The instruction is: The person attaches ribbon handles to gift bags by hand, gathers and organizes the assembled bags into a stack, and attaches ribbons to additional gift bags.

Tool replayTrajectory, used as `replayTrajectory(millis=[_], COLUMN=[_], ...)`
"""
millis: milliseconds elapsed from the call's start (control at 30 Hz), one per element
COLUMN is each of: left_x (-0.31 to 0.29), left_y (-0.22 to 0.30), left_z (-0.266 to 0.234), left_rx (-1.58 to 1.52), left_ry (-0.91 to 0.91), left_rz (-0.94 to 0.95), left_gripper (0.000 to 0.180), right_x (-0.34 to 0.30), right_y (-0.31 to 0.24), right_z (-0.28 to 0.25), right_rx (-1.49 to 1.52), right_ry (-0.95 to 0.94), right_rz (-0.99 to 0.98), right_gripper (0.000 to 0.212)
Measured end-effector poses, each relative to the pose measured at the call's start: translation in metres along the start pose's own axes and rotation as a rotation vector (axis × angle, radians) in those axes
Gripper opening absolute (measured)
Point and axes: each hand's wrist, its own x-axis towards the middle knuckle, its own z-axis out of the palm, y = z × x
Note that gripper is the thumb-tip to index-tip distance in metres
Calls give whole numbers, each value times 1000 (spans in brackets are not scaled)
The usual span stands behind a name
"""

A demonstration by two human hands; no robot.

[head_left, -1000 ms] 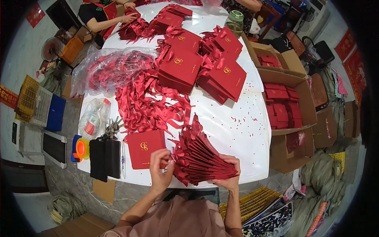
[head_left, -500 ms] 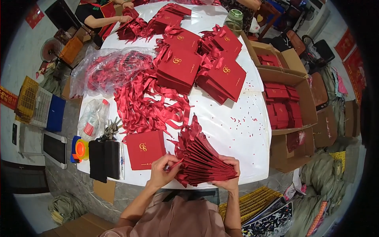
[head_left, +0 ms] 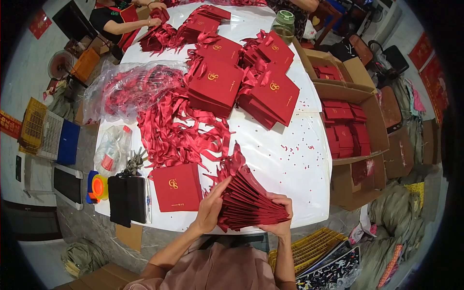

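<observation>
A thick fanned stack of flat red paper bags (head_left: 249,200) stands at the table's front edge, its folded layers facing me. My right hand (head_left: 280,216) wraps round the narrow right end and grips it. On the left side of the fan, my left hand (head_left: 210,210) lies with straight fingers against the ribboned edges, not closed on anything. Red ribbon handles (head_left: 235,162) bunch at the fan's upper left. Just left of that hand lies a squared red bag pile (head_left: 177,188) with gold lettering.
A heap of red ribbons (head_left: 181,128) spills from a clear plastic bag (head_left: 99,92). Several red bag piles (head_left: 215,84) lie farther back. Cardboard boxes (head_left: 379,128) flank the table's right side. Keys, orange tape (head_left: 99,187) and a black cloth (head_left: 121,198) sit left. Another person's hand (head_left: 154,21) works far left.
My left hand has let go of the ribbon it pinched and straightened its fingers, now flat along the fan's left side. My right hand keeps its hold on the stack.
</observation>
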Motion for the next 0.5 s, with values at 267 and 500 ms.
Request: replayTrajectory(millis=[267, 500], left_x=[-6, -8], left_y=[5, -10], left_z=[13, 0], left_rx=[71, -71], left_ry=[116, 120], left_rz=[61, -309], left_gripper=[59, 35], right_x=[-3, -1], right_y=[4, 0], right_z=[2, 0], right_rx=[37, 35], right_ry=[45, 20], right_rz=[-8, -6], right_gripper=[82, 80])
